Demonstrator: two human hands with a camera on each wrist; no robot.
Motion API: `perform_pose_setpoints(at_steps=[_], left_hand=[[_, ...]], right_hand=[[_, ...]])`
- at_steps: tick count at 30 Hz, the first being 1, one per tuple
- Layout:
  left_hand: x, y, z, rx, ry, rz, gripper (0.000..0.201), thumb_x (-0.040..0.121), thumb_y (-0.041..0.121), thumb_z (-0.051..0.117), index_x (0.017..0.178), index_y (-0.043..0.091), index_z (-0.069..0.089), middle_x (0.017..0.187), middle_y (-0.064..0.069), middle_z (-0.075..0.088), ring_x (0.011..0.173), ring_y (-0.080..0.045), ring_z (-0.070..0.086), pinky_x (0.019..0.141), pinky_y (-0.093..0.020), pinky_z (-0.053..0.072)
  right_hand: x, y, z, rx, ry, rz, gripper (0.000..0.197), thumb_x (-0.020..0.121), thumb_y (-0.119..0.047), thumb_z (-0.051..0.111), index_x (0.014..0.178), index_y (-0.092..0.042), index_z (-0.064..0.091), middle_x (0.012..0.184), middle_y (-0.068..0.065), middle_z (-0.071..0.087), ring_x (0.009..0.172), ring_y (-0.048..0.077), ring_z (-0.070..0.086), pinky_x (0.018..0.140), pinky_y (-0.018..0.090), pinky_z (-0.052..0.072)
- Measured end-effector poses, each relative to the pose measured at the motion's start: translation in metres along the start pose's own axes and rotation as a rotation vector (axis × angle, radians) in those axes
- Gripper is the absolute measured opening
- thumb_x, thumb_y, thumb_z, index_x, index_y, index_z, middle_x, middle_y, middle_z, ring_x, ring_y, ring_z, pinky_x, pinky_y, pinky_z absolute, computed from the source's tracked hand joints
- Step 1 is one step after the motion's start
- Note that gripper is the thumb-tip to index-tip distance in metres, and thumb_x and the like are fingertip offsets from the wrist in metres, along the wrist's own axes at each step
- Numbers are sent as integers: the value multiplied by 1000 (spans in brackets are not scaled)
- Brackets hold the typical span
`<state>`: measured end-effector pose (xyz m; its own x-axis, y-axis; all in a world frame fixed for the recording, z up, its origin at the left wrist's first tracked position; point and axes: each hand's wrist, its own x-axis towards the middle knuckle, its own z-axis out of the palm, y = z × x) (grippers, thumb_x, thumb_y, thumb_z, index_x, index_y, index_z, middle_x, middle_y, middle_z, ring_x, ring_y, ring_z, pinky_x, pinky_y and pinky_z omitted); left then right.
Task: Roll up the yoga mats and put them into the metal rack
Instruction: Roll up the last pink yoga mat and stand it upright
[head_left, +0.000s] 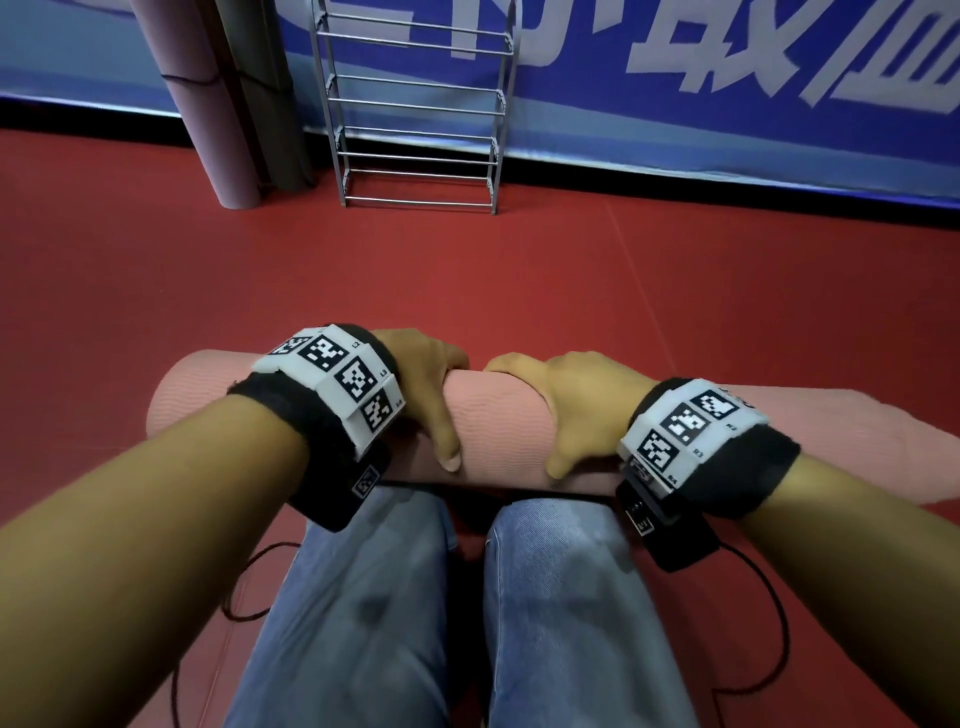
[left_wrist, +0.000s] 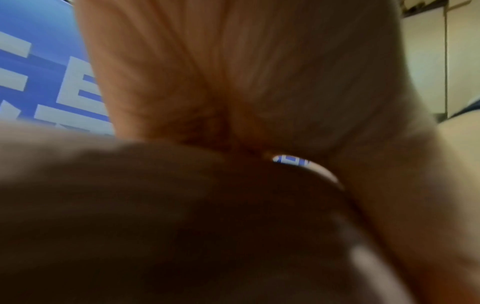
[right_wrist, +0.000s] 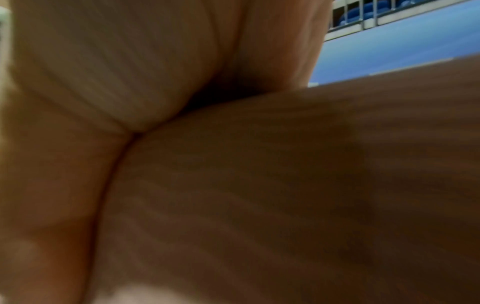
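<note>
A pink yoga mat (head_left: 493, 415), rolled into a thick cylinder, lies crosswise on the red floor just beyond my knees. My left hand (head_left: 434, 384) wraps over the roll left of its middle, fingers over the far side and thumb on the near side. My right hand (head_left: 566, 405) grips it right beside, thumb down on the near face. The roll's right end (head_left: 841, 441) looks looser and flatter. The metal rack (head_left: 415, 104) stands empty against the blue wall banner ahead. Both wrist views are blurred close-ups of palm (left_wrist: 233, 72) and mat (right_wrist: 285, 185).
Two rolled mats, one pink (head_left: 202, 104) and one dark (head_left: 265, 93), lean upright against the banner left of the rack. My jeans-clad knees (head_left: 467, 597) sit just behind the roll. Thin black cables (head_left: 244, 587) trail on the floor. Open red floor (head_left: 467, 270) lies between me and the rack.
</note>
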<state>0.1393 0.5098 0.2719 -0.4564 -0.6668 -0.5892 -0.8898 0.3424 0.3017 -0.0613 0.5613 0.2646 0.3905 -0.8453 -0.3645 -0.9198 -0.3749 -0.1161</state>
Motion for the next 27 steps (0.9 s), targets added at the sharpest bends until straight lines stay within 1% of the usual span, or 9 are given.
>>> perform_pose_setpoints(at_steps=[3,5,7,11,16,18,22,25,27], left_hand=[[-3,7,7,-40,1,58,101,53,37,93,135,40,34,106,11,62,95,-11,59,91,-35,49],[-4,16,15,136,79,58,118,53,48,90,145,44,18,134,5,49,120,-20,50,103,-54,36],[-5,21,26,305,96,-2,133,49,55,89,149,44,3,145,2,36,134,-28,36,104,-71,20],[1,19,33,333,145,-13,137,46,54,90,148,43,0,139,3,41,128,-27,41,102,-64,28],[11,10,21,149,145,-43,108,38,50,93,122,25,30,116,6,61,104,-21,59,81,-42,33],[13,10,22,165,149,-48,101,39,51,92,117,25,34,112,5,61,103,-20,57,84,-45,32],[12,14,32,303,161,-89,119,49,55,88,145,26,23,147,-4,34,136,-27,31,109,-66,16],[11,12,45,395,186,-100,138,51,56,87,152,32,-4,151,-6,19,141,-31,23,108,-68,16],[11,9,51,392,234,-79,137,52,57,87,151,32,-4,147,-6,24,138,-30,26,108,-68,18]], right_hand=[[4,4,5,30,-27,10,116,45,-45,89,140,-43,24,88,-5,61,77,19,57,73,29,50],[9,5,11,69,-56,45,120,43,-48,89,142,-39,21,100,-1,60,86,21,59,78,32,51],[13,5,16,108,-90,71,124,40,-51,87,141,-40,17,112,2,56,95,24,59,84,40,53],[15,6,16,115,-139,115,131,47,-51,89,150,-37,9,130,2,47,118,24,49,99,46,43],[10,-8,22,13,-38,155,141,48,-62,86,154,-26,1,148,4,33,136,27,34,112,60,24],[10,-11,29,-4,-27,166,139,48,-56,89,153,-27,2,144,6,36,134,28,36,111,61,24],[19,-3,31,28,-16,169,130,48,-50,89,150,-30,11,133,4,45,122,27,45,99,50,38],[24,0,29,44,-14,157,129,48,-50,89,149,-30,12,129,3,47,118,26,47,96,47,39],[25,1,31,64,15,133,130,48,-52,88,150,-32,9,131,4,47,119,26,46,99,46,39]])
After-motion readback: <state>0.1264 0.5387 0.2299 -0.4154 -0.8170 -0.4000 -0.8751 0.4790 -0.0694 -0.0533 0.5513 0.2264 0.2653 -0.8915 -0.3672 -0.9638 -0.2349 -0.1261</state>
